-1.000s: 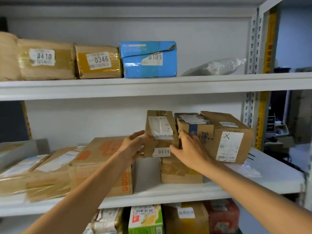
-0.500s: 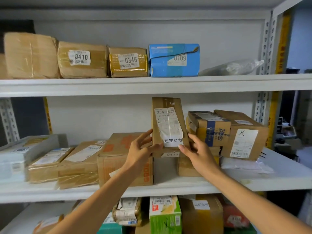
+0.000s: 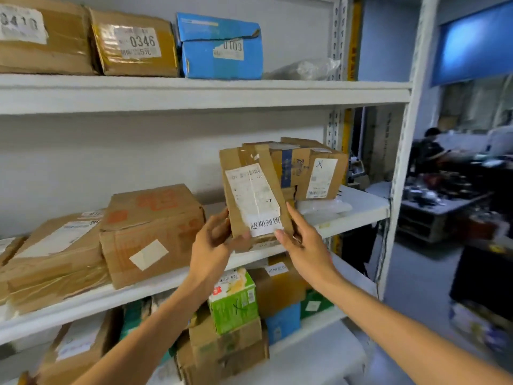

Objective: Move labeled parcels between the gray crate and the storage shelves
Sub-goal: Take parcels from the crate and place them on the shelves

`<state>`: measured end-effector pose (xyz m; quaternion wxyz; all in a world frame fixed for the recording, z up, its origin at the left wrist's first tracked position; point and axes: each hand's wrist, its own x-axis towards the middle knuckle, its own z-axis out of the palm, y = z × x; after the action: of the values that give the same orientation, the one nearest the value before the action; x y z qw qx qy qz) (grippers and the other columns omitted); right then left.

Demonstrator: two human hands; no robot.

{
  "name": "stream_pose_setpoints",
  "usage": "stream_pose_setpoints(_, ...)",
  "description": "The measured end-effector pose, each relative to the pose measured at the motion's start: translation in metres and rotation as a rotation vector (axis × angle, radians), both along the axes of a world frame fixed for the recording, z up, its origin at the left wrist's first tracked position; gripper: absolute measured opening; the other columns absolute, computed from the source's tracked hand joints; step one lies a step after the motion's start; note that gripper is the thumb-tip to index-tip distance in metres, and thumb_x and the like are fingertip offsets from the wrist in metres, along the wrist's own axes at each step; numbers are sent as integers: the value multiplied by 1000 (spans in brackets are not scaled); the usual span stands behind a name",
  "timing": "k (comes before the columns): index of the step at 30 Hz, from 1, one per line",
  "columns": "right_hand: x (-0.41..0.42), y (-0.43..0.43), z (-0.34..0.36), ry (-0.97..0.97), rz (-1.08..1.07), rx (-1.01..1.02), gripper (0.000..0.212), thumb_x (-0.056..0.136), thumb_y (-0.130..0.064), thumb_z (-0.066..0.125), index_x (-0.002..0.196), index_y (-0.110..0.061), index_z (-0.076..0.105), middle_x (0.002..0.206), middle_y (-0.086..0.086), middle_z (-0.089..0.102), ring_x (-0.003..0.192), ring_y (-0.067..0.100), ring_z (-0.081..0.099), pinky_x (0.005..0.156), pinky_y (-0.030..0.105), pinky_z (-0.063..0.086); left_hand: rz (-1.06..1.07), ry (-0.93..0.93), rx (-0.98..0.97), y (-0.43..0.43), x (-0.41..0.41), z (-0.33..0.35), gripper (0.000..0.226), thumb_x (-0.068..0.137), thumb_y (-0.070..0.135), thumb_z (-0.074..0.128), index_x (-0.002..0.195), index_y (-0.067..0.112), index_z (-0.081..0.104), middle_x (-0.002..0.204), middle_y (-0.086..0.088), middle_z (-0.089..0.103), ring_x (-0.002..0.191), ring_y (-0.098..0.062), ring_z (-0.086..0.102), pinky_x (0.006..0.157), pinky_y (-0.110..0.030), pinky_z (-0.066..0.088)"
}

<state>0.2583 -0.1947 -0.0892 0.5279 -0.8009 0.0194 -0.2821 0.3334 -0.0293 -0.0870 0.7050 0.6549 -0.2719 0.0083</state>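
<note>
The brown parcel (image 3: 255,195) is held tilted in front of the middle shelf (image 3: 166,276). The left hand (image 3: 213,243) and the right hand (image 3: 302,243) each have their grip clamped on its lower end, hiding the bottom edge. The small print on its label is blurred. On the top shelf (image 3: 194,93), box 0410 (image 3: 41,37) is cut off at the left edge, and beside it stand box 0346 (image 3: 133,45) and a torn blue box (image 3: 222,48).

Two hands, the left hand (image 3: 212,245) and right hand (image 3: 305,245), hold one parcel (image 3: 255,190). At eleven o'clock the top shelf (image 3: 194,95) carries three boxes: two brown boxes (image 3: 41,37) (image 3: 133,45), one blue box (image 3: 222,48). One plastic bag (image 3: 305,69) lies at one o'clock. Two taped boxes (image 3: 288,162) (image 3: 322,170) stand at two o'clock.
</note>
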Motion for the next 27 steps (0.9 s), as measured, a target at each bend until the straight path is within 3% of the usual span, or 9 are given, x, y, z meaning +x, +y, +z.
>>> stream_pose_setpoints(3, -24, -14, -5, 20, -119, -66, 65, 92, -28, 63, 147, -42, 31, 134, -19, 55, 120, 2, 54, 105, 38, 46, -84, 19, -25, -18, -13, -15, 54, 81, 7, 74, 127, 22, 50, 115, 1, 70, 106, -15, 66, 72, -19, 56)
stream_pose_setpoints(6, -47, -20, 1, 53, -155, -42, 71, 89, -8, 66, 148, -34, 34, 136, -12, 56, 119, -1, 52, 100, 20, 46, -121, 25, -61, -32, -32, -27, 56, 84, 6, 70, 130, 26, 47, 125, 2, 66, 114, -15, 62, 77, -21, 57)
stream_pose_setpoints(10, -66, -25, 0, 51, -171, -54, 78, 85, 1, 68, 147, -33, 35, 138, -8, 55, 122, 10, 55, 99, 37, 51, -156, 48, -71, -39, -47, -38, 59, 86, 10, 70, 128, 42, 44, 130, 11, 62, 120, -15, 59, 91, -47, 55)
stream_pose_setpoints(12, -74, -26, -2, 80, -171, -57, 78, 84, 2, 68, 146, -35, 37, 137, -7, 55, 122, 10, 55, 97, 39, 52, -165, 72, -63, -40, -56, -43, 60, 87, 12, 69, 131, 42, 41, 131, 12, 61, 119, -11, 58, 94, -40, 54)
stream_pose_setpoints(15, -88, -35, -4, 75, -192, -70, 78, 84, 3, 67, 146, -34, 38, 137, -7, 56, 121, 8, 56, 96, 36, 53, -215, 50, -60, -48, -69, -43, 59, 88, 10, 68, 133, 36, 41, 130, 10, 62, 115, -5, 59, 75, -13, 51)
stream_pose_setpoints(18, -110, -46, -11, 66, -272, -55, 76, 84, 4, 67, 145, -32, 40, 134, -11, 58, 122, 4, 54, 99, 36, 51, -298, 52, -85, -66, -80, -45, 58, 87, 5, 68, 133, 30, 43, 128, 5, 63, 114, -8, 61, 77, -18, 56)
stream_pose_setpoints(22, -159, -75, -28, 75, -412, -6, 82, 84, 3, 67, 149, -33, 32, 139, -10, 53, 125, 6, 52, 101, 42, 49, -433, -19, -17, -110, -103, -55, 57, 86, 6, 70, 132, 28, 45, 130, 7, 62, 121, -8, 57, 100, -40, 50)
stream_pose_setpoints(25, -214, -99, -47, 93, -558, 22, 88, 85, 4, 66, 153, -32, 23, 141, -8, 52, 128, 8, 51, 103, 44, 47, -565, -79, 19, -153, -141, -63, 59, 84, 3, 71, 133, 23, 46, 129, 8, 62, 120, -2, 56, 99, -27, 49)
stream_pose_setpoints(27, -261, -111, -60, 91, -679, 35, 86, 85, 2, 66, 152, -30, 24, 139, -9, 54, 129, 8, 49, 104, 42, 47, -679, -95, 41, -184, -174, -71, 59, 83, 2, 72, 132, 22, 47, 130, 7, 61, 121, -3, 56, 100, -29, 49)
